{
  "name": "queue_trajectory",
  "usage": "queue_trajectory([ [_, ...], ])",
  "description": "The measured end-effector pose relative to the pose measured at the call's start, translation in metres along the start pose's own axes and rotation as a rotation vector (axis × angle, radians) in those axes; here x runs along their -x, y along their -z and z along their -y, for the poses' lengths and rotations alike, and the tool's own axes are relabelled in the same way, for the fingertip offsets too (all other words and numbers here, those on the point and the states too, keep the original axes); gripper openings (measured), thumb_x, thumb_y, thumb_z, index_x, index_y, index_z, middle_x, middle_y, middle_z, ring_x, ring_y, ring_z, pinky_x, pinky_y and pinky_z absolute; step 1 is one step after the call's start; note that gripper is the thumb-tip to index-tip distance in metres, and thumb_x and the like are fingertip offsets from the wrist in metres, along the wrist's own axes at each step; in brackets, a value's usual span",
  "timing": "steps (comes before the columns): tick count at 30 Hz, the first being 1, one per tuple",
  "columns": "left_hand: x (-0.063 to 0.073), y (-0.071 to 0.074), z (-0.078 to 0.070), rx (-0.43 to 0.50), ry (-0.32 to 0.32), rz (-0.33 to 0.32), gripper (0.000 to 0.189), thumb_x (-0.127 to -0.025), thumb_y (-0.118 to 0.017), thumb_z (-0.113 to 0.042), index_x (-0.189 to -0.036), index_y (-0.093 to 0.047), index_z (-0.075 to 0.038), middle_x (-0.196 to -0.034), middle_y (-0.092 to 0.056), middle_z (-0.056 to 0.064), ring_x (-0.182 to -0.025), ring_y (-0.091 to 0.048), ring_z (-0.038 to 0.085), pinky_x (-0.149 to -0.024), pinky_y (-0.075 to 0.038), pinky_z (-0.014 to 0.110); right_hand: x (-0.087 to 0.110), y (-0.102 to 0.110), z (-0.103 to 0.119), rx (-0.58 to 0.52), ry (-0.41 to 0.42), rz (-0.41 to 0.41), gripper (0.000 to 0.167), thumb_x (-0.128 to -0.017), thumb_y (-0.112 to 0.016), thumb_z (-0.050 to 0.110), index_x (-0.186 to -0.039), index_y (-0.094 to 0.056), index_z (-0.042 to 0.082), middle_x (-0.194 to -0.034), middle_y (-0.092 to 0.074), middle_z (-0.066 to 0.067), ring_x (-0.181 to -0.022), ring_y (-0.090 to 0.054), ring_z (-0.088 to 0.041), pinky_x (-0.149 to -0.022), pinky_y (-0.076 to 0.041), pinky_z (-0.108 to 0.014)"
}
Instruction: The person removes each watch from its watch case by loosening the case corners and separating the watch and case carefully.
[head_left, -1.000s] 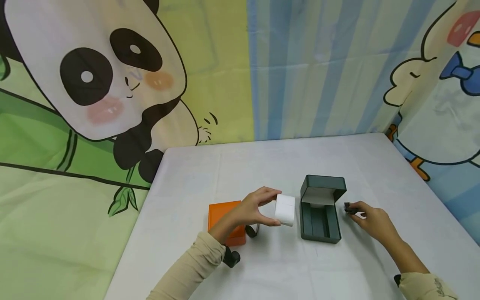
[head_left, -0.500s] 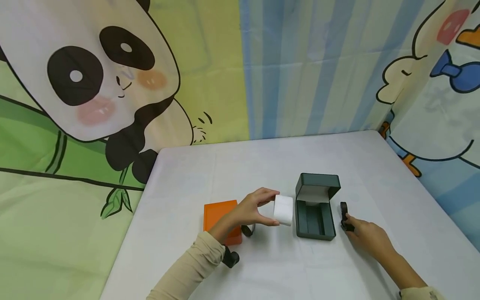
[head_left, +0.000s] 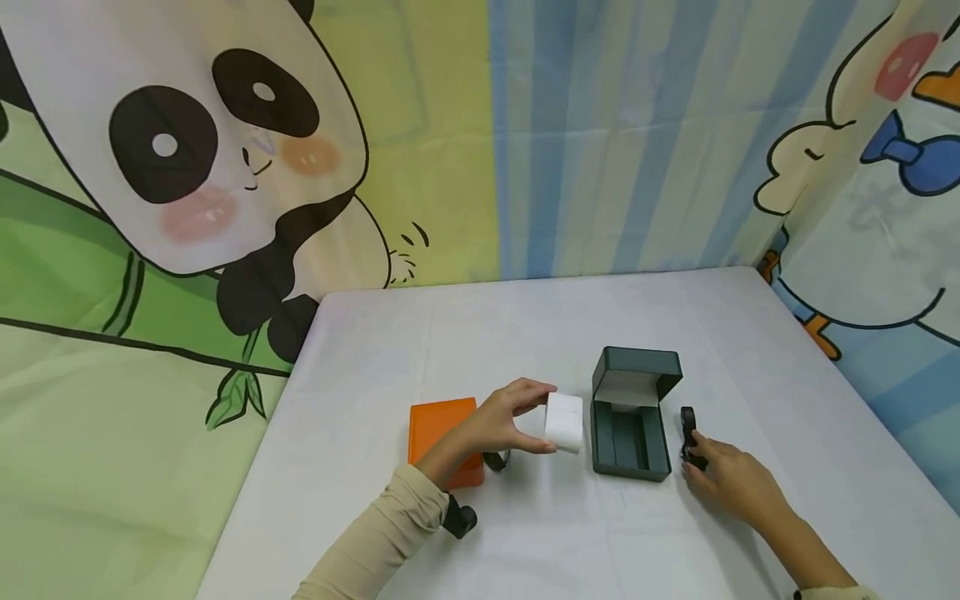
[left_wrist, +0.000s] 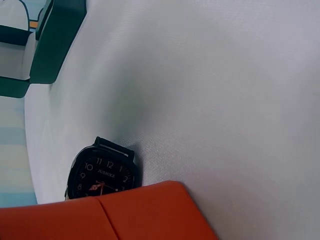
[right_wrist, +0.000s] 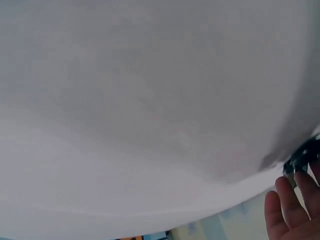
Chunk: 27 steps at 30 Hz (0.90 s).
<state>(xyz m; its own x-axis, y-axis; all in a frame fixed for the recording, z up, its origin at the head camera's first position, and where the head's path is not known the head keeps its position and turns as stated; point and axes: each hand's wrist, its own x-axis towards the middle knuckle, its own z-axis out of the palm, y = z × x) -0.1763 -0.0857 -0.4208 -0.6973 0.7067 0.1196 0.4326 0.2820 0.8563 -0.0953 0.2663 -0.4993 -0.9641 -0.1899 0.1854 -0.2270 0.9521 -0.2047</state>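
Observation:
In the head view, my left hand (head_left: pixel 498 423) pinches a white watch cushion (head_left: pixel 564 423) between thumb and fingers, just left of the open dark green watch box (head_left: pixel 632 437). To the right of that box, a black watch (head_left: pixel 687 427) lies on the white table. My right hand (head_left: pixel 738 483) is at its near end, thumb and fingers parted around it. In the right wrist view the fingers (right_wrist: pixel 292 207) reach out loosely beside the dark watch. A square-faced black watch (left_wrist: pixel 105 174) lies next to the orange box (left_wrist: pixel 150 210) in the left wrist view.
Under my left forearm, the orange box (head_left: pixel 442 417) is partly covered, and a black rounded object (head_left: pixel 460 518) sits in front of it. The white table (head_left: pixel 540 325) meets a printed cloth backdrop (head_left: pixel 585 142) with a panda and a duck.
My right hand has brought the black watch nearer and set it down lengthwise beside the green box; its thumb has since parted from the fingers. My left hand keeps holding the cushion.

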Motion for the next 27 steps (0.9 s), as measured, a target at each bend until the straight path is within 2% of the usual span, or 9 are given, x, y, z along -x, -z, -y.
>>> queue_trajectory([
  [2, -0.001, 0.0, -0.001, -0.003, -0.004, 0.002, 0.073, -0.068, -0.08, -0.017, -0.132, -0.046, -0.007, -0.126, -0.046, 0.006, -0.118, -0.052, 0.017, -0.1, -0.038, 0.024, -0.002, 0.007, 0.001, -0.041, -0.039, -0.008, 0.039, -0.08, -0.068, 0.025, -0.11, -0.062, -0.001, -0.111, -0.062, -0.022, -0.097, -0.058, -0.042, -0.076, -0.047, -0.053],
  [4, -0.002, -0.001, -0.002, -0.003, -0.018, -0.006, 0.074, -0.068, -0.08, -0.016, -0.132, -0.046, -0.006, -0.125, -0.047, 0.007, -0.118, -0.052, 0.018, -0.1, -0.038, 0.024, -0.006, 0.016, 0.004, -0.1, -0.072, -0.08, 0.038, -0.081, -0.068, 0.025, -0.109, -0.062, 0.0, -0.115, -0.059, -0.025, -0.1, -0.055, -0.044, -0.078, -0.045, -0.056],
  [8, -0.003, -0.001, -0.003, 0.0, -0.032, -0.042, 0.073, -0.068, -0.081, -0.015, -0.132, -0.046, -0.006, -0.124, -0.048, 0.008, -0.117, -0.053, 0.019, -0.099, -0.039, 0.024, -0.022, 0.039, 0.018, -0.312, -0.114, -0.224, 0.071, -0.078, -0.071, 0.029, -0.137, -0.039, 0.004, -0.141, -0.036, -0.024, -0.128, -0.032, -0.044, -0.091, -0.03, -0.066],
  [12, -0.004, -0.001, -0.005, 0.005, -0.034, -0.045, 0.074, -0.068, -0.081, -0.015, -0.133, -0.045, -0.006, -0.125, -0.047, 0.008, -0.118, -0.051, 0.019, -0.099, -0.039, 0.023, -0.042, 0.055, 0.045, -0.502, 0.002, -0.265, 0.117, -0.064, -0.081, 0.038, -0.148, -0.003, 0.014, -0.154, 0.005, -0.009, -0.14, 0.01, -0.032, -0.097, -0.005, -0.073],
  [15, -0.005, -0.002, -0.006, 0.003, -0.056, -0.045, 0.076, -0.067, -0.081, -0.015, -0.133, -0.044, -0.006, -0.126, -0.046, 0.008, -0.12, -0.05, 0.018, -0.1, -0.038, 0.021, -0.053, 0.06, 0.069, -0.582, 0.121, -0.224, 0.134, -0.055, -0.085, 0.039, -0.147, 0.008, 0.014, -0.153, 0.017, -0.004, -0.138, 0.021, -0.029, -0.098, 0.002, -0.072],
  [18, -0.005, -0.003, -0.008, 0.001, -0.083, -0.056, 0.076, -0.067, -0.081, -0.015, -0.133, -0.044, -0.007, -0.126, -0.046, 0.008, -0.12, -0.049, 0.018, -0.1, -0.038, 0.021, -0.061, 0.061, 0.091, -0.643, 0.203, -0.133, 0.137, -0.052, -0.087, 0.034, -0.147, 0.011, 0.014, -0.153, 0.017, -0.005, -0.139, 0.02, -0.028, -0.1, 0.003, -0.069],
  [21, -0.005, -0.003, -0.009, -0.011, -0.115, -0.069, 0.076, -0.068, -0.08, -0.015, -0.133, -0.044, -0.007, -0.125, -0.047, 0.008, -0.12, -0.049, 0.019, -0.1, -0.038, 0.022, -0.067, 0.06, 0.109, -0.667, 0.263, -0.036, 0.13, -0.055, -0.086, 0.03, -0.148, 0.005, 0.014, -0.154, 0.008, -0.007, -0.14, 0.01, -0.034, -0.102, -0.002, -0.068],
  [24, -0.005, -0.003, -0.009, -0.02, -0.138, -0.076, 0.076, -0.068, -0.08, -0.015, -0.133, -0.043, -0.005, -0.124, -0.047, 0.009, -0.12, -0.049, 0.019, -0.1, -0.038, 0.022, -0.068, 0.057, 0.12, -0.655, 0.307, 0.012, 0.112, -0.063, -0.082, 0.03, -0.148, -0.01, 0.015, -0.153, -0.009, -0.013, -0.137, -0.011, -0.043, -0.102, -0.016, -0.066],
  [27, -0.004, -0.002, -0.01, -0.022, -0.146, -0.079, 0.076, -0.068, -0.08, -0.015, -0.133, -0.043, -0.004, -0.124, -0.046, 0.009, -0.121, -0.048, 0.017, -0.1, -0.037, 0.021, -0.067, 0.055, 0.125, -0.626, 0.337, -0.014, 0.094, -0.068, -0.08, 0.028, -0.144, -0.028, 0.014, -0.147, -0.029, -0.018, -0.13, -0.031, -0.044, -0.095, -0.033, -0.062],
])
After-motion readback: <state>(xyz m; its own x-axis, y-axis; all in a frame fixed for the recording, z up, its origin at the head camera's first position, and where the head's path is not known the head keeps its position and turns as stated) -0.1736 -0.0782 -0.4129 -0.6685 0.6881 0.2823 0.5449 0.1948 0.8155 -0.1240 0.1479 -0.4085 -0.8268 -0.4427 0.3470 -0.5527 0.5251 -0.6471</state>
